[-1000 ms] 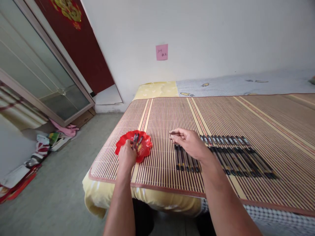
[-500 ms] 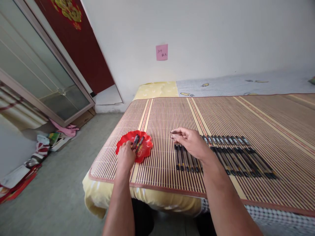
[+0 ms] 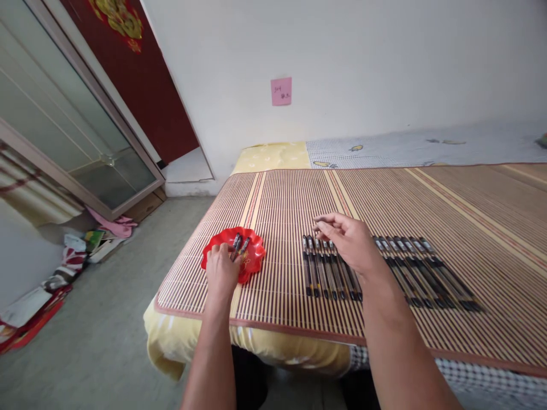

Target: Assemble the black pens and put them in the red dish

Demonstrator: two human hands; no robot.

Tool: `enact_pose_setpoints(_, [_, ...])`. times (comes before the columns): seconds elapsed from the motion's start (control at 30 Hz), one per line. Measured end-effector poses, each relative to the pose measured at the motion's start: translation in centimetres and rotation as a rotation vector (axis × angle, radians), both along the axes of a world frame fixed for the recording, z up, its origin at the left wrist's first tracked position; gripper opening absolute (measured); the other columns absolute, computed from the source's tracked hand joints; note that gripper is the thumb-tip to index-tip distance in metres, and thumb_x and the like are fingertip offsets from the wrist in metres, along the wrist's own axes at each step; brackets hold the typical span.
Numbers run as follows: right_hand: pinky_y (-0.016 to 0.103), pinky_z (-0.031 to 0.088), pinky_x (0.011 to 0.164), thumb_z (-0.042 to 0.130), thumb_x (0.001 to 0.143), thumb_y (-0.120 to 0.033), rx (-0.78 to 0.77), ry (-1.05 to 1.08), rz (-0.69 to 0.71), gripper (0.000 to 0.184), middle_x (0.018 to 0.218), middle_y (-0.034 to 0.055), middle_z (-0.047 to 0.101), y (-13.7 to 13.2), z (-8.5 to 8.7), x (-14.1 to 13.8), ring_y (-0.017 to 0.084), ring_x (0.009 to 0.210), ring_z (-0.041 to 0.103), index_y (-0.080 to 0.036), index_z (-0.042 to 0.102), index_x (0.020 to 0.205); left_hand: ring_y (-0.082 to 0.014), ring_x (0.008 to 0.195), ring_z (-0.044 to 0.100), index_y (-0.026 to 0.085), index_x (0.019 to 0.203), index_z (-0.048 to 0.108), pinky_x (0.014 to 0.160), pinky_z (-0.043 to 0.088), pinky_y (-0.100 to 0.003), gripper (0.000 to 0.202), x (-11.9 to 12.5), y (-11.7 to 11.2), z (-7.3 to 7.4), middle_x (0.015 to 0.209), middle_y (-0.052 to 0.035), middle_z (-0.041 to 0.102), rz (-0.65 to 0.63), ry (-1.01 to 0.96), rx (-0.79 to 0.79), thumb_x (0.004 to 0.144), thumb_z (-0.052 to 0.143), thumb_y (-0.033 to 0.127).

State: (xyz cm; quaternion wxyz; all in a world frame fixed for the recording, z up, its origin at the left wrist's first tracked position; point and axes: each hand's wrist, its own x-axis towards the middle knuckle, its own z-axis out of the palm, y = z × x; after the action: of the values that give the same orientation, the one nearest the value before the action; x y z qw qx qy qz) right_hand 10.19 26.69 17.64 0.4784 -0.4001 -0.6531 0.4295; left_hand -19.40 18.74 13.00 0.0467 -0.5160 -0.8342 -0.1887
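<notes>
My left hand point(image 3: 222, 267) reaches into a red scalloped dish point(image 3: 207, 250), its fingers closed around a dark pen point(image 3: 236, 240). Another dark pen point(image 3: 245, 245) lies beside it in the dish; the lower ends of both are partly covered by my fingers. My right hand point(image 3: 348, 239) hovers over a long row of black pens point(image 3: 329, 273), fingers bent and thumb slightly apart from the index finger, with nothing visible between them. The pens lie side by side, and my right hand and forearm cover the middle of the row.
A striped bamboo mat point(image 3: 282, 199) covers the bed, over yellow bedding point(image 3: 273, 156). The mat's front edge runs close to my forearms. Against the wall, a pink note point(image 3: 281, 91) hangs. Clothes and papers point(image 3: 102, 239) lie on the floor at left.
My right hand has shifted right along the row, uncovering the upper ends of the leftmost pens. My left hand has moved slightly right within the dish.
</notes>
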Motion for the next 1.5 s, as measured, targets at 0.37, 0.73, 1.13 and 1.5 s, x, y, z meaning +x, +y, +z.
enact_pose_setpoints(0.37, [0.036, 0.061, 0.074, 0.069, 0.092, -0.043, 0.007, -0.044, 0.055, 0.028, 0.092, 0.0072, 0.074, 0.0, -0.5, -0.3, 0.018, 0.077, 0.07, -0.019, 0.075, 0.106, -0.0366, 0.109, 0.06, 0.022, 0.097, 0.077, 0.083, 0.053, -0.045, 0.02, 1.2, 0.2, 0.2, 0.111, -0.0151, 0.066, 0.078, 0.057, -0.132, 0.087, 0.069, 0.037])
enact_pose_setpoints(0.73, [0.037, 0.061, 0.076, 0.068, 0.092, -0.043, 0.009, -0.053, 0.076, 0.028, 0.094, 0.0085, 0.075, 0.1, -0.6, -0.5, 0.018, 0.076, 0.07, -0.019, 0.075, 0.105, -0.0401, 0.112, 0.061, 0.018, 0.093, 0.075, 0.087, 0.054, -0.051, 0.02, 1.2, 0.0, 0.3, 0.112, -0.018, 0.069, 0.118, 0.046, -0.122, 0.086, 0.063, 0.032])
enact_pose_setpoints(1.13, [0.038, 0.061, 0.076, 0.068, 0.092, -0.044, -0.008, -0.055, 0.074, 0.03, 0.097, 0.0093, 0.075, 0.2, -0.7, -0.2, 0.019, 0.078, 0.071, -0.019, 0.074, 0.107, -0.0382, 0.11, 0.065, 0.016, 0.098, 0.07, 0.087, 0.054, -0.048, 0.022, 0.7, 0.0, 0.3, 0.111, -0.018, 0.07, 0.124, 0.009, -0.124, 0.089, 0.065, 0.036])
enact_pose_setpoints(1.5, [0.033, 0.057, 0.067, 0.068, 0.089, -0.044, 0.053, -0.041, -0.002, 0.027, 0.083, 0.0062, 0.073, 0.6, -0.5, 0.5, 0.018, 0.071, 0.069, -0.019, 0.073, 0.098, -0.0254, 0.103, 0.063, 0.023, 0.092, 0.062, 0.095, 0.053, -0.041, 0.003, 7.4, 0.3, 1.0, 0.099, -0.0071, 0.065, -0.282, -0.229, 0.275, 0.093, 0.063, 0.02])
